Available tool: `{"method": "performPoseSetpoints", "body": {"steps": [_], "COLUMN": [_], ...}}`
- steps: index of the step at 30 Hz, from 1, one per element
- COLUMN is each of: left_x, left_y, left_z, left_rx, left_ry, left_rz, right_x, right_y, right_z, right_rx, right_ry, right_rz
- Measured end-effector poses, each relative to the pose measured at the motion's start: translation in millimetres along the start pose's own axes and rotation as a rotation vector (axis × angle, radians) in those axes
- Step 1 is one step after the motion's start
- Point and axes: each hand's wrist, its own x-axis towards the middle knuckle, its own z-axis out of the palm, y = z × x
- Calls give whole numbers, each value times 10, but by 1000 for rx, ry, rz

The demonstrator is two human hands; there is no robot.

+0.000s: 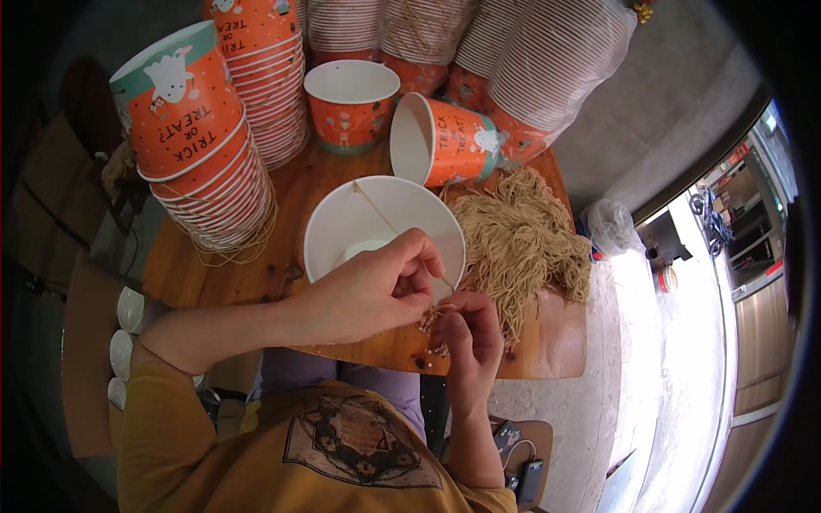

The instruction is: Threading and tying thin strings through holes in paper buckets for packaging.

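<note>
A paper bucket (333, 224) with a white inside faces up at the table's front middle. From its far rim a thin tan string (376, 208) runs across the opening toward my hands. My left hand (380, 286) is over the bucket's near side, thumb and fingers pinched on the string. Close beside it, my right hand (469, 338) is also closed, with the string's end at its fingertips by the near right rim. The bucket's near rim is partly hidden behind my hands. A loose heap of tan strings (517, 248) lies right of the bucket.
A tall nested stack of orange buckets (192, 128) with strings stands at the left. Behind are an upright bucket (352, 107), one on its side (457, 141), and several plastic-wrapped stacks (556, 64). The wooden table (534, 359) has a rounded front edge near my lap.
</note>
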Motion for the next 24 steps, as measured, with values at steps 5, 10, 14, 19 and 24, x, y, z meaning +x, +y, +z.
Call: {"method": "performPoseSetpoints", "body": {"steps": [5,10,14,19,24], "left_x": [1,11,6,4,-27], "left_y": [6,-32,-40,-56,-49], "left_z": [2,-17,-18,-21,-8], "left_rx": [-14,-40,-73,-26,81], "left_ry": [-7,-1,-6,-19,55], "left_rz": [0,9,-3,27,68], "right_x": [12,23,17,12,23], "right_y": [56,54,53,42,70], "right_z": [-35,-23,-22,-12,-7], "right_rx": [-63,-28,-13,-10,-35], "right_ry": [17,29,28,36,33], "right_rz": [-71,-48,-46,-30,-60]}}
